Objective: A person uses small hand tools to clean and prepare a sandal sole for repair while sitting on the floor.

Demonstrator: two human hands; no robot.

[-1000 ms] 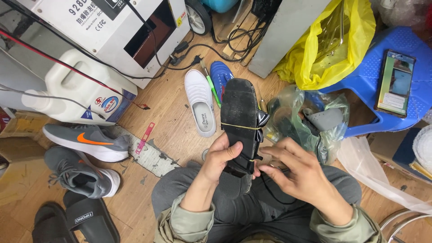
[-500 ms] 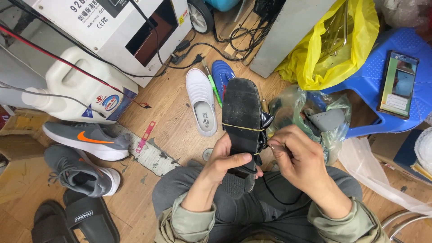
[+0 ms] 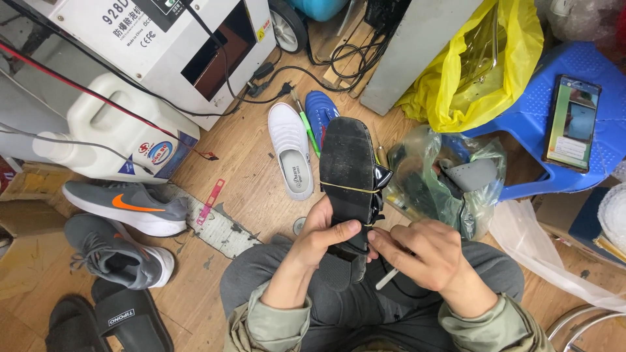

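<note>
Both hands point(image 3: 375, 244) together (fingers curled) over lap

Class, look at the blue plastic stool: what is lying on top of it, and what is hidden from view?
On the blue plastic stool lies a phone, screen lit and facing up. A yellow bag covers the stool's left edge, so whatever sits beneath the bag cannot be seen.

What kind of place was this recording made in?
Likely a small shoe-repair workshop: the left hand and right hand hold a black sandal sole-up, grey trainers wait on the wooden floor, beside a white boxy machine.
</note>
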